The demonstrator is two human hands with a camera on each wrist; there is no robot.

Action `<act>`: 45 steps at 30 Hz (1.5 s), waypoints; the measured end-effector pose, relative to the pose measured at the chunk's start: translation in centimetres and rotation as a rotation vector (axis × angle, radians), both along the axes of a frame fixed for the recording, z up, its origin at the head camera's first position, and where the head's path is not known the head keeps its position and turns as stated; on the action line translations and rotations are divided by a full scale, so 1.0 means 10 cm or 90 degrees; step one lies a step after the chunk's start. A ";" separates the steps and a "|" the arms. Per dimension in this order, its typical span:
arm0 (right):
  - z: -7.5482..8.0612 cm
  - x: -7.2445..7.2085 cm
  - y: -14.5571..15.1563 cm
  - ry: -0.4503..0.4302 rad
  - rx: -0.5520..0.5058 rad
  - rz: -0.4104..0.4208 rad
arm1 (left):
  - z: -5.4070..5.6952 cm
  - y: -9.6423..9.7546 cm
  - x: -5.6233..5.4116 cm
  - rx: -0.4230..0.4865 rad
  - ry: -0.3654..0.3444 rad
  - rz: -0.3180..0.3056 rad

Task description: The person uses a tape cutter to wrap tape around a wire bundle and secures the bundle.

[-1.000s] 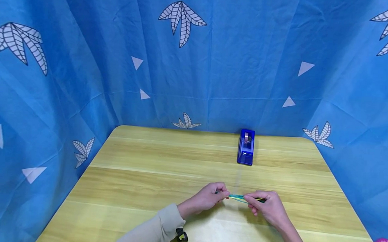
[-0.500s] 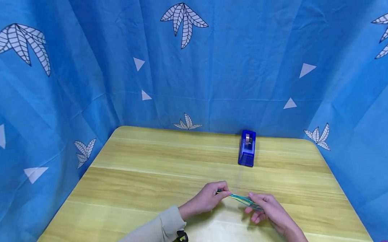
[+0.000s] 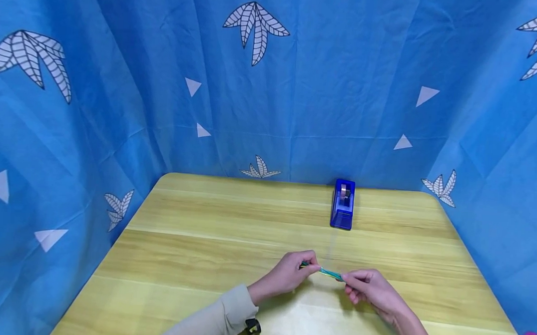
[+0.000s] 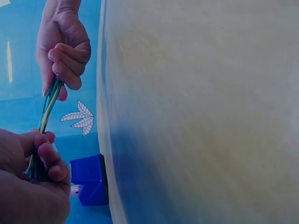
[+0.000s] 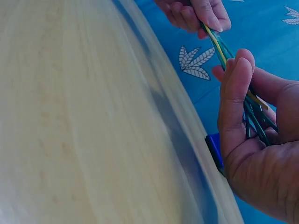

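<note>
A thin bundle of green and yellow wires [image 3: 331,274] stretches between both hands above the table. My left hand [image 3: 291,272] pinches its left part between thumb and curled fingers. At its other side, my right hand [image 3: 373,292] pinches the bundle with thumb and fingertips. In the left wrist view the wires [image 4: 48,109] run close together, with a clear shiny patch on them. Several strands [image 5: 256,119] fan out within the right palm in the right wrist view. Fingers hide both ends of the bundle in the head view.
A blue tape dispenser [image 3: 342,204] stands at the back of the wooden table [image 3: 203,224]. A faint pale strip runs towards the hands from it; whether it is tape or reflection I cannot tell. Blue patterned cloth [image 3: 271,102] hangs around the table.
My right fingers have loosened, then pinched the wires again nearer their middle. Strands that were spread apart between the hands now lie tightly together. The left hand has stayed nearly still.
</note>
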State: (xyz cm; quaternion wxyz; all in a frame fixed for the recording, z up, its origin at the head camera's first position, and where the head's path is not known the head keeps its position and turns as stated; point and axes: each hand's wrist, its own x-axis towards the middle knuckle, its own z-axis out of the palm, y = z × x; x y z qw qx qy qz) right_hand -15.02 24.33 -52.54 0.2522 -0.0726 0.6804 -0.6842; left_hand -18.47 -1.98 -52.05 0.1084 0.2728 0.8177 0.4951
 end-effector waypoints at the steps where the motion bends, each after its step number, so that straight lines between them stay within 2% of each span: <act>1: 0.00 0.00 0.00 0.005 0.004 -0.005 | 0.00 0.00 0.00 -0.001 -0.008 0.000; 6: -0.01 0.02 -0.01 0.042 0.049 -0.040 | -0.02 -0.01 -0.02 0.001 -0.074 0.000; 12: 0.03 0.01 -0.01 0.110 0.138 -0.091 | -0.05 -0.02 -0.10 0.029 -0.180 -0.002; 16: 0.05 0.02 0.00 0.148 0.152 -0.106 | -0.04 0.00 -0.12 0.054 -0.256 0.002; 22: 0.07 0.02 0.00 0.202 0.164 -0.099 | -0.03 0.02 -0.08 0.094 -0.299 -0.009; 27: 0.07 0.02 -0.01 0.224 0.177 -0.105 | -0.05 0.04 -0.07 0.108 -0.290 -0.001; 34: 0.05 0.01 -0.05 0.238 0.220 -0.118 | -0.04 0.05 -0.05 0.105 -0.219 0.019; 37: 0.05 0.00 -0.05 0.199 0.200 -0.130 | -0.03 0.05 -0.05 0.088 -0.181 0.024; 41: 0.05 -0.02 -0.03 0.108 0.123 -0.132 | -0.03 0.04 -0.06 0.060 -0.141 0.021; 45: 0.07 -0.04 0.00 0.031 0.053 -0.090 | -0.02 0.02 -0.08 0.038 -0.102 0.011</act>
